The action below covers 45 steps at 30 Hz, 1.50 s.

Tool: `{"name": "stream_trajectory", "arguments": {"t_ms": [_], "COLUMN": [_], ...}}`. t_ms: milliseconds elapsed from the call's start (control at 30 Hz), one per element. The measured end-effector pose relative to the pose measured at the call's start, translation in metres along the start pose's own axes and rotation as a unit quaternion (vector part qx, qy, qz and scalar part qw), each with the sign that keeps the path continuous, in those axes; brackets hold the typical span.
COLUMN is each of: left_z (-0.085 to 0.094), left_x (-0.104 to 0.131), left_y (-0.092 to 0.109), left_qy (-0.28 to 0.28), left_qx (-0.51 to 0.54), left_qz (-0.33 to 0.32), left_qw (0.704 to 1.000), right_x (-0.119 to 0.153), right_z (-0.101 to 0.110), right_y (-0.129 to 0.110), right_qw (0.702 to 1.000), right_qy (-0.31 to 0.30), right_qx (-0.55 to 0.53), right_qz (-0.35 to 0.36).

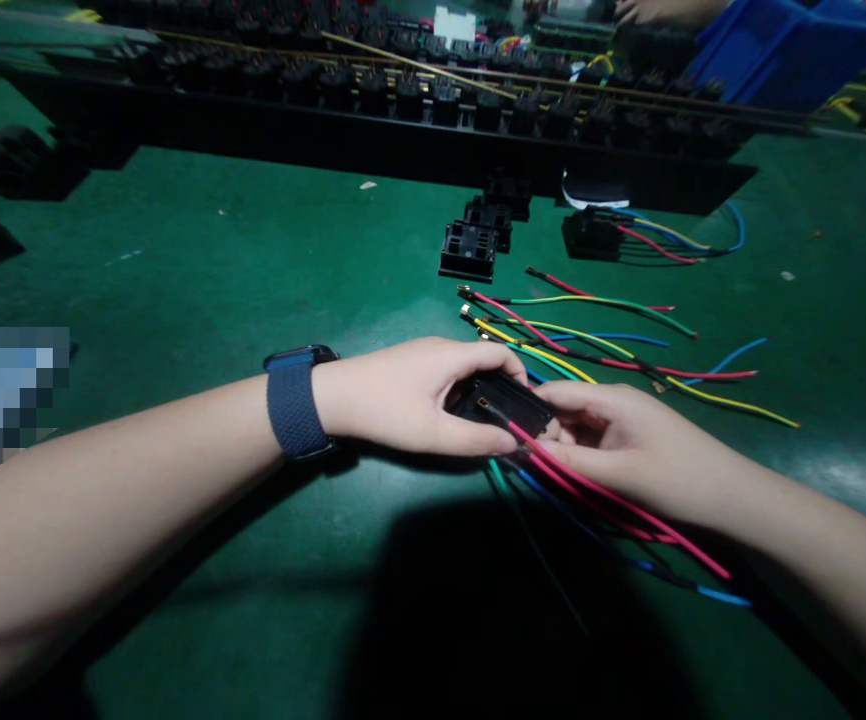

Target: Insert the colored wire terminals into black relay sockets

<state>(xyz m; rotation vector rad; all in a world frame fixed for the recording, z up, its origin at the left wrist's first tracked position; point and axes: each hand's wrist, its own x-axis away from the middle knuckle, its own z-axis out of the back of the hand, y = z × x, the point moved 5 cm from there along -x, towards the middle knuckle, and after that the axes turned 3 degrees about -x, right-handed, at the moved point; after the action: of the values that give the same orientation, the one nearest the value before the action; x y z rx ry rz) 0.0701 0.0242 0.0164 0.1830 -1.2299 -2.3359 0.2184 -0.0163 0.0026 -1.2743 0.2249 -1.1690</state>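
Note:
A black plastic socket housing (pixel 515 402) is held between my two hands above the green table. My left hand (pixel 422 395) wraps its left end, thumb in front and fingers behind. The fingers of my right hand (pixel 617 430) close on its right end; whether they also pinch a wire is hidden. Red wires (pixel 620 500), one with a metal terminal lying across the housing's top, trail to the lower right. Under them show a blue wire (pixel 718 596) and a green wire (pixel 498 477). Loose red, yellow-green and blue wires (pixel 605 355) with terminals lie just beyond my right hand.
Several black sockets (pixel 469 250) stand on the green table (pixel 290 260) past my hands. A wired black socket (pixel 592 235) sits to their right. Behind runs a long black rack (pixel 328 130) full of black parts. A blue bin (pixel 793 50) and another person's hand (pixel 662 12) are at the back right.

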Motion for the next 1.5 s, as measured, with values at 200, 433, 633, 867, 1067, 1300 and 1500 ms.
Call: {"name": "stream_trajectory", "arguments": {"t_ms": [200,433,633,867,1067,1300,1500], "left_z": [-0.001,0.004,0.007,0.005,0.006,0.006,0.005], "left_x": [0.000,0.001,0.001,0.001,0.003,0.003,0.003], "left_y": [0.002,-0.002,-0.007,-0.006,-0.005,-0.009,-0.007], "left_qy": [0.010,-0.011,-0.033,-0.056,-0.066,-0.061,-0.080], "left_qx": [0.023,0.041,0.098,0.116,0.149,0.174,0.168], "left_qz": [-0.007,-0.035,-0.007,0.000,-0.001,-0.002,-0.017], "left_qw": [1.000,0.998,0.995,0.992,0.987,0.983,0.982], "right_x": [-0.001,0.001,0.001,-0.001,0.000,0.000,-0.001], "right_z": [0.000,-0.001,-0.001,0.000,-0.001,0.000,-0.001], "right_y": [-0.001,-0.001,-0.002,0.000,0.000,0.000,0.001], "right_qw": [1.000,1.000,1.000,1.000,1.000,1.000,1.000], "right_qy": [-0.001,-0.014,-0.010,-0.007,-0.006,-0.002,-0.013], "right_qx": [-0.008,-0.006,0.018,0.012,0.008,0.010,0.005], "right_qz": [0.008,0.011,0.010,0.014,0.013,0.016,0.007]}}
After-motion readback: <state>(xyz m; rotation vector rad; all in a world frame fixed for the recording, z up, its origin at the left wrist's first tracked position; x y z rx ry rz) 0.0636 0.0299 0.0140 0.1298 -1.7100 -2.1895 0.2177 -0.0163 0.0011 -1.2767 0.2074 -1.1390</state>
